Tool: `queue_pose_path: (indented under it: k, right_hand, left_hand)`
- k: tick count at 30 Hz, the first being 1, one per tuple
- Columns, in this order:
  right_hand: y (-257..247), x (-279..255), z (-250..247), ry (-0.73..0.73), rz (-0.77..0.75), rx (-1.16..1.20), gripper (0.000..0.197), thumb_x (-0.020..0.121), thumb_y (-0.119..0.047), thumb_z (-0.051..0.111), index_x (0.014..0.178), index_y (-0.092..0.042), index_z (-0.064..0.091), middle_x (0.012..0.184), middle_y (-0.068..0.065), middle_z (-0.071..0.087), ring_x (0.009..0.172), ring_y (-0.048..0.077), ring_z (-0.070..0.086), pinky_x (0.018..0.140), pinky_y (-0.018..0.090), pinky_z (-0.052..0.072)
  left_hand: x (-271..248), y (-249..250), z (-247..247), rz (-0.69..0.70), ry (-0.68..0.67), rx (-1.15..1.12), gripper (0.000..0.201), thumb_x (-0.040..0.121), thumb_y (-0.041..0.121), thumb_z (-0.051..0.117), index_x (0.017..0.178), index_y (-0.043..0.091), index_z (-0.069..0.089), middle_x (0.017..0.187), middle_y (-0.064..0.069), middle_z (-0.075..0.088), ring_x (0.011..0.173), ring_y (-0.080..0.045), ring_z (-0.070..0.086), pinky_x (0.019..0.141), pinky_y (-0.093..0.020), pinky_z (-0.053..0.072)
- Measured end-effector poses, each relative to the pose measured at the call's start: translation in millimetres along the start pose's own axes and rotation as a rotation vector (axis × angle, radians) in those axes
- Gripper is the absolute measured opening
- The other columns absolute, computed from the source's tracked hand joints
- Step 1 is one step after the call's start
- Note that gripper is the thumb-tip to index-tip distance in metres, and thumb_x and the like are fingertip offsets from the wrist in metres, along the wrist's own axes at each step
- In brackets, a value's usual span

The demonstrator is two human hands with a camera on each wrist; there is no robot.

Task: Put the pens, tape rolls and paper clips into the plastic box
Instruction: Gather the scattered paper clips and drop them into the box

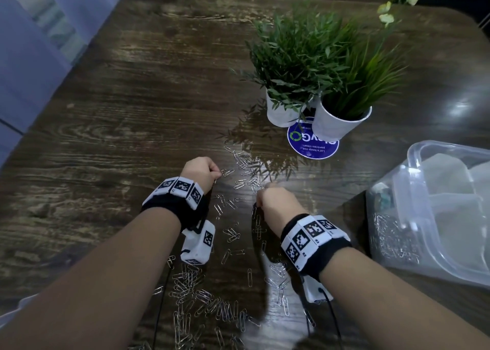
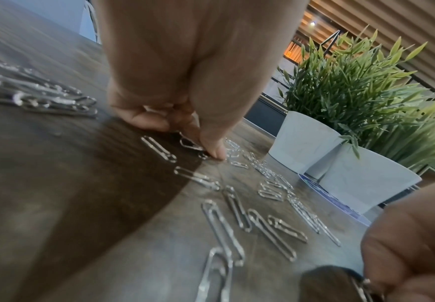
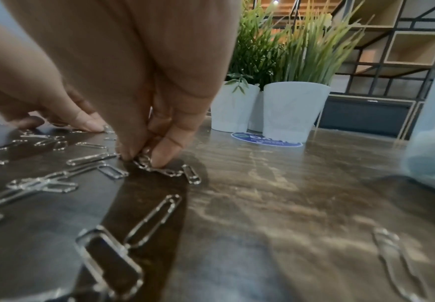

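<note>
The left hand (image 1: 200,171) is held low over the worktop (image 1: 119,105), its fingers curled and its fingertips (image 2: 215,152) pressed onto one paper clip (image 2: 189,144), which is pinched against the wood. The right hand (image 1: 275,203) is likewise curled, and a small clump of clips (image 3: 146,161) is pinched between its thumb and fingers while still touching the surface. The paper clips (image 1: 201,302) are seen as thin, silver, looped wires, scattered loosely from the near edge up to the space between the two hands and a little beyond, some overlapping in heaps. The plastic box (image 1: 424,217) is set at the right, clear and lidless, with a layer of clips already lying along its near wall; whether pens or tape rolls lie inside cannot be told through the blur. Two white pots of green plants (image 1: 342,121) are placed beyond the clips, partly on a round blue sticker (image 1: 313,144). Bare wood is left to the far left and between the right hand and the box.
</note>
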State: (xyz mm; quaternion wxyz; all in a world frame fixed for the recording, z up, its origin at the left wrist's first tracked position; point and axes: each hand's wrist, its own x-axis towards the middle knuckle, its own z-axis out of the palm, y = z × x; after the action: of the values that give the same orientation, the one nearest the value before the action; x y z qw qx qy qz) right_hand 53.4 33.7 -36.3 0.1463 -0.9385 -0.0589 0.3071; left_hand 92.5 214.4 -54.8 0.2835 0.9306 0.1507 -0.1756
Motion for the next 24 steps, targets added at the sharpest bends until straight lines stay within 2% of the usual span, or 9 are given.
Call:
queue_pose_path:
  k: [2,4,5,8,11,16,18,21,24]
  right_hand:
    - [8,-3,3,0.012,-0.054,-0.036,0.029,0.098,-0.005,0.044,0.122,-0.001,0.059,0.126,0.017,0.058,0.115,0.030,0.056,0.089,0.024,0.044]
    - [17,-11,4,0.036,-0.138,-0.046,0.029,0.098,-0.006,0.043,0.118,0.003,0.062,0.123,0.019,0.061,0.113,0.030,0.055,0.070,0.005,0.037]
    - [20,-18,3,0.069,-0.169,-0.037,0.027,0.098,-0.006,0.046,0.114,0.004,0.064,0.120,0.020,0.062,0.111,0.030,0.055,0.062,0.003,0.034]
    - [27,-45,-9,0.190,-0.179,0.187,0.017,0.096,-0.009,0.054,0.103,-0.007,0.070,0.108,0.008,0.069,0.101,0.021,0.062,0.070,0.009,0.035]
    - [37,-78,-29,0.318,-0.231,0.288,0.014,0.093,-0.010,0.062,0.099,-0.014,0.074,0.103,-0.002,0.071,0.096,0.011,0.063,0.080,0.011,0.038]
    - [72,-138,-80,0.566,-0.243,0.457,0.009,0.084,-0.008,0.072,0.088,-0.015,0.076,0.082,-0.015,0.065,0.077,-0.003,0.058,0.077,0.002,0.039]
    - [97,-161,-97,0.624,-0.213,0.481,0.014,0.083,-0.006,0.073,0.083,-0.020,0.074,0.077,-0.018,0.063,0.077,0.001,0.060,0.079,0.009,0.045]
    - [136,-184,-113,0.695,-0.067,0.484,0.019,0.084,-0.006,0.072,0.079,-0.025,0.071,0.079,-0.007,0.069,0.079,0.016,0.064,0.082,0.032,0.053]
    - [159,-191,-117,0.597,0.090,0.345,0.010,0.090,-0.010,0.066,0.095,-0.012,0.074,0.094,0.004,0.072,0.079,0.012,0.059,0.071,0.017,0.042]
  left_hand:
    - [-5,3,-1,-0.018,-0.017,0.013,0.017,0.093,0.021,0.059,0.102,0.011,0.069,0.106,-0.006,0.070,0.097,-0.020,0.062,0.082,-0.026,0.043]
    - [-15,3,-2,-0.014,0.018,-0.013,0.017,0.094,0.020,0.059,0.103,0.009,0.068,0.101,-0.007,0.069,0.099,-0.023,0.062,0.081,-0.025,0.042]
    - [-21,3,-1,0.003,0.061,-0.039,0.016,0.093,0.019,0.059,0.101,0.009,0.068,0.096,-0.006,0.069,0.098,-0.023,0.063,0.078,-0.024,0.040]
    - [-41,9,0,0.108,0.174,-0.100,0.011,0.091,0.022,0.062,0.092,0.013,0.068,0.083,-0.001,0.066,0.084,-0.018,0.061,0.073,-0.023,0.040]
    - [-58,26,-4,0.201,0.180,-0.135,0.008,0.089,0.024,0.064,0.087,0.017,0.066,0.077,0.005,0.064,0.073,-0.012,0.058,0.070,-0.024,0.041]
    - [-85,65,-8,0.319,0.161,-0.169,0.009,0.089,0.023,0.065,0.086,0.015,0.068,0.077,0.001,0.068,0.070,-0.013,0.059,0.066,-0.024,0.044]
    - [-99,84,-8,0.355,0.134,-0.212,0.007,0.089,0.021,0.065,0.085,0.017,0.067,0.071,0.003,0.067,0.064,-0.009,0.057,0.060,-0.017,0.040]
    - [-120,111,-6,0.425,0.115,-0.236,0.007,0.089,0.017,0.065,0.082,0.019,0.066,0.066,0.007,0.064,0.065,-0.005,0.058,0.061,-0.014,0.039]
    - [-144,141,0,0.491,0.070,-0.266,0.005,0.089,0.015,0.064,0.084,0.016,0.065,0.066,0.009,0.063,0.057,0.007,0.056,0.058,-0.006,0.037]
